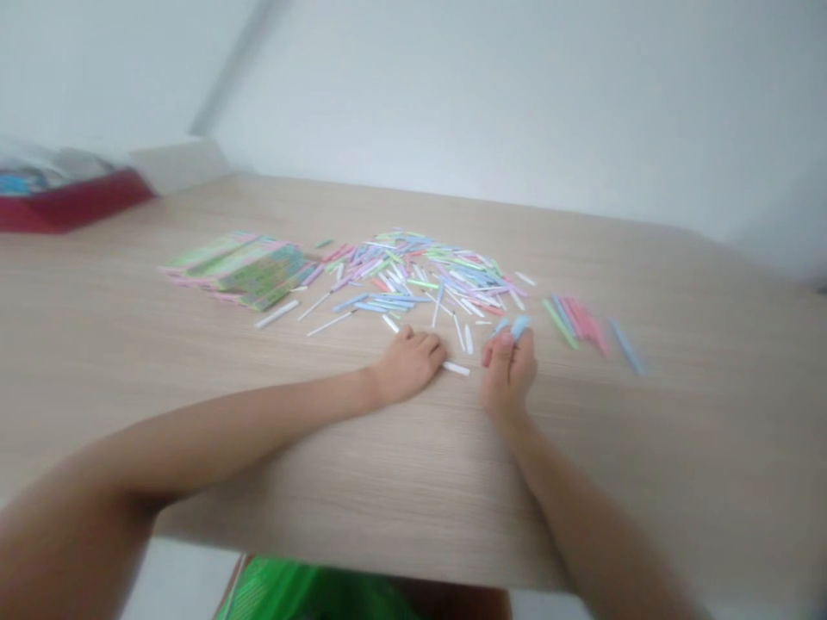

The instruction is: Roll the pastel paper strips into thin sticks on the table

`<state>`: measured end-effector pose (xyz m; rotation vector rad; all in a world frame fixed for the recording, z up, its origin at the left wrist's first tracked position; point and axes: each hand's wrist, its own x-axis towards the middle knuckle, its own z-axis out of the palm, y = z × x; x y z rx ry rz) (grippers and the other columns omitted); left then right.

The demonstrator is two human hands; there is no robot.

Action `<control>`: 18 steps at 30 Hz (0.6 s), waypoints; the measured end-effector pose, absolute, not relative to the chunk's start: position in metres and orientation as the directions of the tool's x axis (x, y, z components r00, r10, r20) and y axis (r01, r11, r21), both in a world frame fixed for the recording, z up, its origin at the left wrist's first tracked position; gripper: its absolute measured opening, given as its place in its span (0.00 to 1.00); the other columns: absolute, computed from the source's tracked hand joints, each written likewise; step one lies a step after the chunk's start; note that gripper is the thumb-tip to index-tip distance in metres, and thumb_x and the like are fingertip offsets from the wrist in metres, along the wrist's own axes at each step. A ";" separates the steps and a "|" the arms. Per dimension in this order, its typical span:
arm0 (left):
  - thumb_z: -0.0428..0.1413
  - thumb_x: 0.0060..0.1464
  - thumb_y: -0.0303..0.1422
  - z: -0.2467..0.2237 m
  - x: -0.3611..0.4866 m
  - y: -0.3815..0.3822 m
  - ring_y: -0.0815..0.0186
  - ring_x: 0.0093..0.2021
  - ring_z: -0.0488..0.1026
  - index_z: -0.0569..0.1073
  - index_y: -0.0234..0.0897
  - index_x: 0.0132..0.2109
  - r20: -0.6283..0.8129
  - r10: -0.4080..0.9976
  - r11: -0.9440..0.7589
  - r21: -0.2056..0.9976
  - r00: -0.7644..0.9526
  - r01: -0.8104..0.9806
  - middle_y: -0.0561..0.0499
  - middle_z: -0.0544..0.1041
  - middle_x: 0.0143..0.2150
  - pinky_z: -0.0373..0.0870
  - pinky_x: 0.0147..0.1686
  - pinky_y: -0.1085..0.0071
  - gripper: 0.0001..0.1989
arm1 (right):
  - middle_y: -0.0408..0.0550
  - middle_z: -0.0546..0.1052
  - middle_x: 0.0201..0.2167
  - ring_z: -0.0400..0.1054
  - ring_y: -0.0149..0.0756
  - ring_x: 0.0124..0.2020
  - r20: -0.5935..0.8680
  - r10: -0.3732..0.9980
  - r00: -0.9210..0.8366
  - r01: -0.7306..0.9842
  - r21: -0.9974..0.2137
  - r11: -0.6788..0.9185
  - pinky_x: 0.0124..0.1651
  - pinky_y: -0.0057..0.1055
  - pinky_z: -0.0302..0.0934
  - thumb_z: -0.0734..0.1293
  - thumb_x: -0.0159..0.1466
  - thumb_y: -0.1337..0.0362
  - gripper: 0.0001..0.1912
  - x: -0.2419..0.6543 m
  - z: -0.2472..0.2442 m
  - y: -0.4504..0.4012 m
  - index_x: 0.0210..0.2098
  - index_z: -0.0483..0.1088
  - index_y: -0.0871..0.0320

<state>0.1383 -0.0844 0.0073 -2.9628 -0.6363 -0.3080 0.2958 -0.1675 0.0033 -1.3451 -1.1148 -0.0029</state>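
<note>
My right hand [510,368] is closed round light blue pieces [519,326], slim sticks by their look, whose ends stick out above the fingers. Low on the tabletop, my left hand [412,363] has its fingers curled downward. From under its fingertips a white stick [457,368] juts out to the right, and the fingers seem closed on it. Another white stick [391,324] shows just behind that hand. Beyond both hands spreads a loose pile of slim pastel sticks [413,274], some with thin white stems. Motion blur hides the finer detail.
Patterned green and pink strips [242,267] lie left of the pile. Right of my right hand is a short row of pink, green and blue sticks [580,324]. A red box [77,204] stands at the far left on the wooden table [388,491], with a wall behind.
</note>
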 end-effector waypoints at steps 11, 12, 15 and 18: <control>0.46 0.63 0.26 0.008 0.142 -0.020 0.54 0.40 0.72 0.78 0.33 0.40 0.335 0.435 -0.871 -0.077 0.836 0.485 0.37 0.76 0.40 0.54 0.49 0.51 0.15 | 0.40 0.64 0.20 0.58 0.34 0.22 0.594 0.616 0.518 0.599 -0.765 0.235 0.29 0.33 0.48 0.56 0.72 0.55 0.14 0.299 0.004 -0.165 0.31 0.57 0.52; 0.47 0.62 0.26 0.008 0.144 -0.017 0.53 0.40 0.72 0.78 0.33 0.39 0.360 0.445 -0.868 -0.052 0.820 0.494 0.38 0.76 0.39 0.53 0.51 0.50 0.14 | 0.40 0.63 0.20 0.58 0.34 0.22 0.593 0.623 0.511 0.606 -0.762 0.228 0.29 0.33 0.48 0.57 0.72 0.55 0.14 0.298 0.005 -0.165 0.31 0.56 0.51; 0.50 0.58 0.24 0.006 0.154 -0.009 0.51 0.42 0.72 0.77 0.34 0.34 0.417 0.475 -0.859 0.029 0.775 0.511 0.39 0.76 0.36 0.51 0.55 0.47 0.11 | 0.40 0.62 0.20 0.57 0.34 0.22 0.604 0.642 0.472 0.649 -0.731 0.211 0.29 0.33 0.46 0.57 0.71 0.55 0.13 0.296 0.007 -0.165 0.31 0.56 0.52; 0.54 0.53 0.21 0.007 0.164 0.000 0.49 0.44 0.74 0.76 0.33 0.30 0.455 0.514 -0.839 0.090 0.727 0.536 0.39 0.77 0.32 0.51 0.57 0.46 0.09 | 0.40 0.61 0.20 0.57 0.34 0.22 0.613 0.654 0.443 0.687 -0.701 0.192 0.29 0.33 0.44 0.56 0.71 0.55 0.13 0.297 0.009 -0.165 0.30 0.56 0.52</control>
